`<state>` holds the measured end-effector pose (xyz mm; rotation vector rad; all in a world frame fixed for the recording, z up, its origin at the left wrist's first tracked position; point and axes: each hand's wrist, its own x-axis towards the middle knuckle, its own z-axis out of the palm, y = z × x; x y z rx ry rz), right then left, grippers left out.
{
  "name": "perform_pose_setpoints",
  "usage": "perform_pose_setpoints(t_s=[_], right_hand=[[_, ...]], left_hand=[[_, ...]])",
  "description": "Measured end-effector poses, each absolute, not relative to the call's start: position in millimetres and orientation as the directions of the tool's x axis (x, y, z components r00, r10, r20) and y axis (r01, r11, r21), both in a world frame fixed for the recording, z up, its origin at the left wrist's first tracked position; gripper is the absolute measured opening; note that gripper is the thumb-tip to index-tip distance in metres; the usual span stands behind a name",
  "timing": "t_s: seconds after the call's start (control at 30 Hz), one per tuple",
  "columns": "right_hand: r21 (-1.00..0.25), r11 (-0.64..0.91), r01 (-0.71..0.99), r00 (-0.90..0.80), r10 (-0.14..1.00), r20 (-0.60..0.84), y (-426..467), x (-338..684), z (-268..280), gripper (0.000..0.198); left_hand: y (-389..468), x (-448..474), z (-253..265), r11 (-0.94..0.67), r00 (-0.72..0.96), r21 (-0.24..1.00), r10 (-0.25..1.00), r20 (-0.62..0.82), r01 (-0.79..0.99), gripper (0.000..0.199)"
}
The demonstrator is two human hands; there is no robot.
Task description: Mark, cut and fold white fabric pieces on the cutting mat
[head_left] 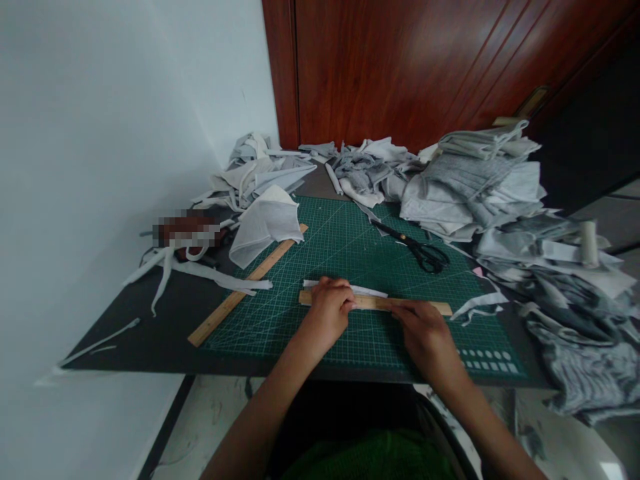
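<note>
Centrally, wooden ruler [370, 303]: we are holding it down between our left hand [331, 303] and right hand [425, 333], each end running past a hand.
White cloth strip [373, 291]: it is lying along the ruler's far edge, seemingly lined up with it, partly hidden behind the left hand.
Left grip: we are curling these fingers nearly closed on the ruler; whether they are catching the strip too, we cannot tell.
Right grip: we are bending these fingers in on the ruler, probably steadying it against turning.
Green cutting mat [345, 247]: it is lying beneath our work.
Black scissors [413, 245]: they are resting beyond the right hand, presumably within reach.
Slanting ruler [273, 262]: it is lying left of us.
Folded fabric stack [465, 190]: it is standing far right, apparently giving us room.
</note>
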<state>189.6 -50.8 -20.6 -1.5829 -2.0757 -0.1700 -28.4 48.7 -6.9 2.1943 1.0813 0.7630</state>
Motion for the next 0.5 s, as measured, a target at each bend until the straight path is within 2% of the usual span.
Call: perform_pose_setpoints(t_s=[0.2, 0.37, 0.5], right_hand=[[-0.155, 0.329, 0.931, -0.227, 0.858, 0.460, -55.8, 183.0, -22.4, 0.030], [-0.226, 0.304, 0.925, -0.152, 0.844, 0.515, -53.0, 180.4, -17.0, 0.015], [-0.264, 0.315, 0.911, -0.146, 0.849, 0.508, -49.9, 184.2, -16.2, 0.012]], left_hand=[[48.2, -28.1, -5.6, -0.510, 0.510, 0.703, 0.826, 0.241, 0.495, 0.023], [48.6, -28.5, -6.4, -0.518, 0.516, 0.712, 0.818, 0.252, 0.474, 0.023], [49.2, -28.7, -8.2, -0.524, 0.520, 0.716, 0.814, 0.259, 0.462, 0.022]])
